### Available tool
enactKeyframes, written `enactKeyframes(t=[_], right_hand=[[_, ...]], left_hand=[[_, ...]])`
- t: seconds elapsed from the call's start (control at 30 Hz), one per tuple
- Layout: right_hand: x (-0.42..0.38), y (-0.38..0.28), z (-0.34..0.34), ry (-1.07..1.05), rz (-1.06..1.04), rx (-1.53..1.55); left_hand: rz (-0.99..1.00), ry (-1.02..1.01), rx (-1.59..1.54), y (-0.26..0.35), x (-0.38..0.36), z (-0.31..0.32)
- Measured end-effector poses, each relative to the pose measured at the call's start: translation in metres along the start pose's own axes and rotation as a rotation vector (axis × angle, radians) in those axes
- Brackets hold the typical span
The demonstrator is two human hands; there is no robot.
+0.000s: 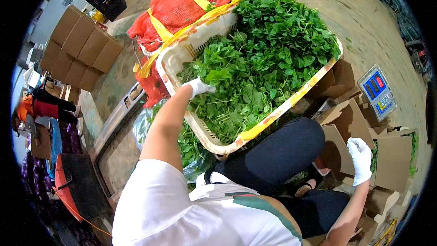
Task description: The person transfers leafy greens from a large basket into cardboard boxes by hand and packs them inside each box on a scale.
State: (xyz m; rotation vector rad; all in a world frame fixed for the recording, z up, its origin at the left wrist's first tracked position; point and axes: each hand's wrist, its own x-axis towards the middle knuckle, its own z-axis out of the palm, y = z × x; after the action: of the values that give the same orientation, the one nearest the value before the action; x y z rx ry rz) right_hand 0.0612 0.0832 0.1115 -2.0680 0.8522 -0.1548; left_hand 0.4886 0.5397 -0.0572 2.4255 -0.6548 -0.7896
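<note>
Cartons stand on the floor at ten o'clock, left hand touching greens, its grip unclear, right hand's fingers loosely curled.

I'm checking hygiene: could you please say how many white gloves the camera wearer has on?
2: left glove at the greens in the basket, right glove beside a cardboard box.

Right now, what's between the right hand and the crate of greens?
In the head view, open cardboard flaps nearer the right hand, then the bent knee in dark trousers beside the crate. True depth is hard to judge.
</note>
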Motion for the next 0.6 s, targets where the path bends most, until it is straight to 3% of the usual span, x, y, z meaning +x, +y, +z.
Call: enactKeyframes(t=[0.07, 0.1, 0.13, 0.2, 0.33, 0.4, 0.47, 0.6], right_hand=[[0.005, 0.001, 0.004, -0.028, 0.012, -0.013], [0.007, -0.002, 0.005, -0.035, 0.01, -0.013], [0.007, -0.008, 0.007, -0.061, 0.022, -0.026], [0.012, -0.011, 0.011, -0.092, 0.026, -0.039], [0.023, -0.004, 0.018, -0.098, -0.036, -0.045], [0.026, -0.007, 0.021, -0.113, 0.018, -0.031], [0.029, -0.008, 0.024, -0.115, -0.003, -0.038], [0.029, -0.014, 0.029, -0.106, -0.029, -0.046]], left_hand=[[-0.246, 0.085, 0.189, 0.052, -0.028, -0.003], [-0.275, 0.124, 0.321, 0.066, -0.03, 0.002], [-0.358, -0.018, 0.52, 0.084, -0.032, 0.003], [-0.257, 0.233, 0.499, 0.125, -0.059, 0.015], [-0.033, 0.262, 0.647, 0.15, -0.08, 0.041], [-0.017, 0.215, 0.686, 0.16, -0.087, 0.045], [-0.076, 0.172, 0.658, 0.16, -0.085, 0.045], [-0.394, 0.11, 0.122, 0.145, -0.07, 0.009]])
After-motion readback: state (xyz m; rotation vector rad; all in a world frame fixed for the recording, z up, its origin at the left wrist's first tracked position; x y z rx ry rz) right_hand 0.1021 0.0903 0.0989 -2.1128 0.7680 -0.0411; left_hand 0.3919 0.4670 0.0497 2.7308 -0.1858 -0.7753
